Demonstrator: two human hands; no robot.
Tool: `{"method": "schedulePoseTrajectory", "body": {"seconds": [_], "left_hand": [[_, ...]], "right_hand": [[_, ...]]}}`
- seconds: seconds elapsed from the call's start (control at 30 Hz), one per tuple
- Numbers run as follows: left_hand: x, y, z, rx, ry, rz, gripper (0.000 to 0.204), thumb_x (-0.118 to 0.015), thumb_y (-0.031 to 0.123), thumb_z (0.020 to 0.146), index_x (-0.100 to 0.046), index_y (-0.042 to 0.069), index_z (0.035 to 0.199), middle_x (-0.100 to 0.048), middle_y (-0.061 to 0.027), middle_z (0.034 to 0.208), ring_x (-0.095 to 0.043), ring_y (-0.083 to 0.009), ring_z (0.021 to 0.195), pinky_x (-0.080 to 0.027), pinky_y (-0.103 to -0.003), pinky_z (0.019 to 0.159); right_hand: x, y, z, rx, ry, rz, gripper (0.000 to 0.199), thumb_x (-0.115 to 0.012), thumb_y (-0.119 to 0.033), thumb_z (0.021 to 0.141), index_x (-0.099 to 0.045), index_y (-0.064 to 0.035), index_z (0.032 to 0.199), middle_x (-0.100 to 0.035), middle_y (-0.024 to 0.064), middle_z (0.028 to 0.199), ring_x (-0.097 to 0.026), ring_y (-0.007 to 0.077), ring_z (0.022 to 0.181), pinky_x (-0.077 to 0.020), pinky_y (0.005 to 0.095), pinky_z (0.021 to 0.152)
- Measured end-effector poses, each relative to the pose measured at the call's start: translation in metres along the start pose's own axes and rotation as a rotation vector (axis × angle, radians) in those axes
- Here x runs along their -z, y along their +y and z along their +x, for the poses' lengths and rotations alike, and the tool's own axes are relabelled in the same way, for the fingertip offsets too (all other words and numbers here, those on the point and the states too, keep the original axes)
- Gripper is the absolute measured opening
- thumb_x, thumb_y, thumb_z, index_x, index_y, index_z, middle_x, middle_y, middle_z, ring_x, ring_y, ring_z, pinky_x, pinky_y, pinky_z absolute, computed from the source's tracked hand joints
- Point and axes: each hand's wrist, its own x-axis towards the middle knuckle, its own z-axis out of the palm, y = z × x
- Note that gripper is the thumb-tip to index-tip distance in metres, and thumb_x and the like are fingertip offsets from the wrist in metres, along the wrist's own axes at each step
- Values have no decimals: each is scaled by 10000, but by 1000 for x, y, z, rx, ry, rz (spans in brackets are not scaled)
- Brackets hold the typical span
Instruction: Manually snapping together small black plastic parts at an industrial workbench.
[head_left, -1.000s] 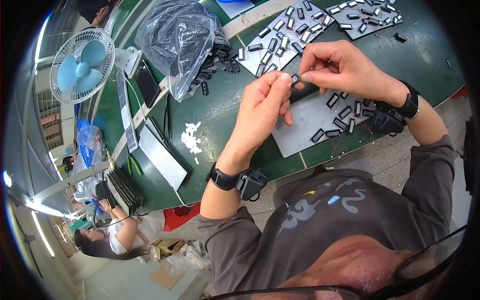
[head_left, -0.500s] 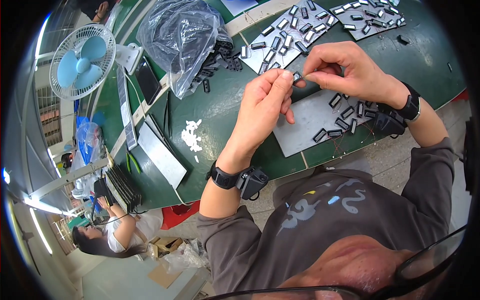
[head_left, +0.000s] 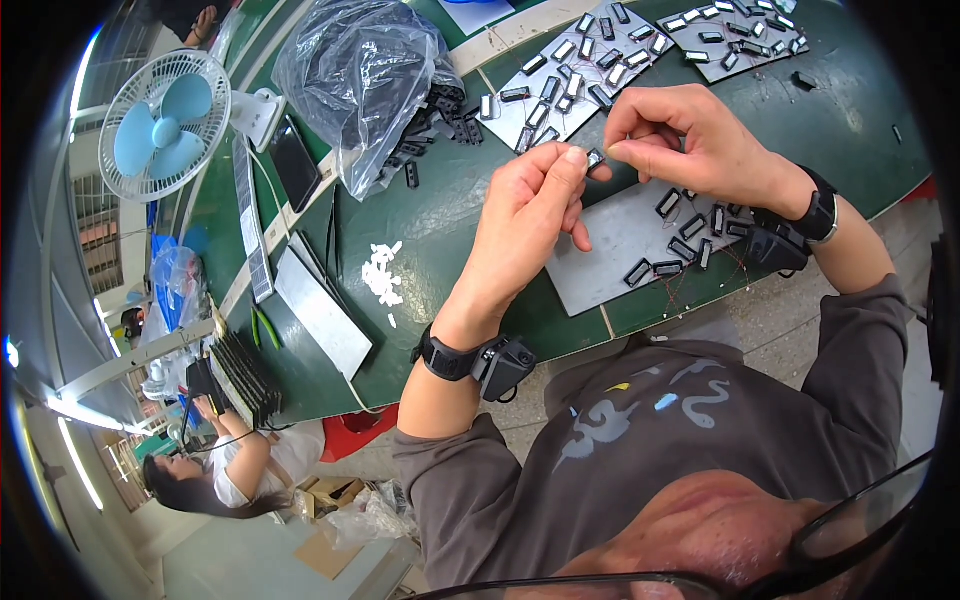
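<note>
Between the thumb and fingers of my left hand (head_left: 528, 208) is a small black oblong part (head_left: 595, 158) with a pale face, tilted up above the table. Close to its right end, my right hand (head_left: 690, 138) is closed in a pinch; what the fingertips hold, if anything, is too fine to make out. Below my hands lies a grey board (head_left: 590, 270) bearing several similar black-framed parts (head_left: 637, 271) with thin reddish wires. Beyond my fingers, another board (head_left: 505, 127) carries many more of them.
A third loaded board (head_left: 715, 70) lies at the far right. Clear plastic bag (head_left: 355, 85) with black pieces (head_left: 412, 175) spilling out, small white pieces (head_left: 380, 272), a phone (head_left: 296, 165), green-handled pliers (head_left: 266, 328) and a fan (head_left: 165, 130) are on the left. A co-worker (head_left: 235, 465) sits at lower left.
My right fingertips have shifted very slightly at the held part's right end. My left hand keeps its grip on the part, and the view has barely moved.
</note>
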Motion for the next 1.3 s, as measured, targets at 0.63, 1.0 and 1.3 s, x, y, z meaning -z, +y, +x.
{"method": "schedulePoseTrajectory", "body": {"seconds": [0.63, 1.0, 1.3], "left_hand": [[-1, -4, 2, -58, 52, -23, 296, -564, 239, 1025, -643, -42, 978, -570, 16, 725, -442, -26, 541, -485, -237, 493], [2, -9, 2, -68, 114, 98, 317, -557, 268, 1032, -642, -22, 937, -627, -46, 752, -513, -58, 532, -452, -219, 479], [3, -8, 6, -162, 145, -146, 341, -519, 290, 1047, -628, 4, 897, -610, -47, 729, -536, -71, 542, -461, -227, 484]], "right_hand": [[1, -2, 5, -362, -60, 479, 148, -669, -155, 938, -649, -8, 932, -589, -33, 712, -560, 35, 593, -520, 213, 538], [3, -9, 5, -460, -41, 616, 163, -680, -183, 923, -606, -45, 881, -524, -64, 689, -519, 16, 563, -503, 203, 477], [7, -3, 4, -489, -25, 673, 173, -679, -202, 924, -592, -55, 894, -489, -77, 693, -500, 10, 540, -487, 196, 441]]}}
